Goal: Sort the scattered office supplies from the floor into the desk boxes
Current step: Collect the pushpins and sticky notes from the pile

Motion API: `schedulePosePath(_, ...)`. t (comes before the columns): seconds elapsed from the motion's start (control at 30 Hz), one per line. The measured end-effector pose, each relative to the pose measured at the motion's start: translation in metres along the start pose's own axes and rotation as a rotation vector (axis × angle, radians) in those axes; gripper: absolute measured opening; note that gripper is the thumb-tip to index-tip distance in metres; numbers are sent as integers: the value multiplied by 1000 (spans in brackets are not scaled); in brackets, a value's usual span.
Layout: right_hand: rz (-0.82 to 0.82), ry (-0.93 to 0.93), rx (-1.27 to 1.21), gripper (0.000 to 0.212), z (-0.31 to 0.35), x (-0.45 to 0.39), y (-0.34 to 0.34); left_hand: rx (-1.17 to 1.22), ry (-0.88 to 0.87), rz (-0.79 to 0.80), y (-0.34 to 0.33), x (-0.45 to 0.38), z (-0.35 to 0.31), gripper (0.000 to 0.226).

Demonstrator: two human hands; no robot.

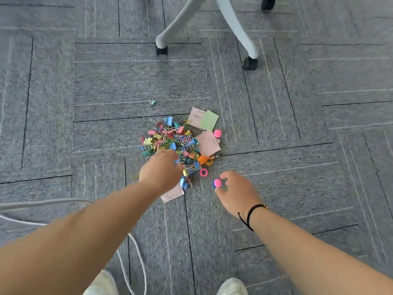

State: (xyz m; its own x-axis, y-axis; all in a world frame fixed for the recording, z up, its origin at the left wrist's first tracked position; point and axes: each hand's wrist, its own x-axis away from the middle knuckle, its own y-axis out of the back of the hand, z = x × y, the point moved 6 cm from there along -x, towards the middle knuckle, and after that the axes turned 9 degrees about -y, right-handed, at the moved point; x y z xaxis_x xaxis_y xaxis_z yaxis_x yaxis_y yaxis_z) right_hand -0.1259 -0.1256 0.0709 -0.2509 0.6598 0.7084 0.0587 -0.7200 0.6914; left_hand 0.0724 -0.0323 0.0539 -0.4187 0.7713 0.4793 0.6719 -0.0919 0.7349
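A: Why are both arms stretched down to the carpet?

B: Because everything lies in one heap (172,143) of binder clips and paper clips in the middle of the floor, with sticky notes (207,143) along its right edge. The left hand (160,172) reaches into the near side of the heap; its fingertips are hidden among the clips, so I cannot tell whether it has closed on any

A: And the right hand (238,191)?

B: It pinches a pink round piece (217,183) between thumb and forefinger, just right of the heap. I judge it takes the loose singles while the left goes for the bulk

A: Anything lying apart?

B: One green clip (151,102) farther off, a pink ring (203,172) near the heap, another pink disc (217,133) by the notes. No desk boxes are in view, so sorting has hardly begun
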Motion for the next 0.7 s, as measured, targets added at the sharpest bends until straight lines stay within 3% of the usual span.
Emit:
schedulePosePath(0.13,7,118,196,43,-17,-58,-35,-186,-285,110,-51,-50,-10,36)
schedulePosePath(0.23,52,193,296,55,-19,-95,-53,-260,-411,106,-71,-79,-9,39)
schedulePosePath(0.37,12,272,286,41,-15,-130,-57,-419,-605,29,-76,-102,-14,38)
schedulePosePath(0.53,68,327,232,33,-11,-150,-49,-541,-726,-77,-65,-121,-29,44)
schedulePosePath(0.7,26,219,88,28,-16,-150,-37,-761,-703,1,-79,-125,-43,51)
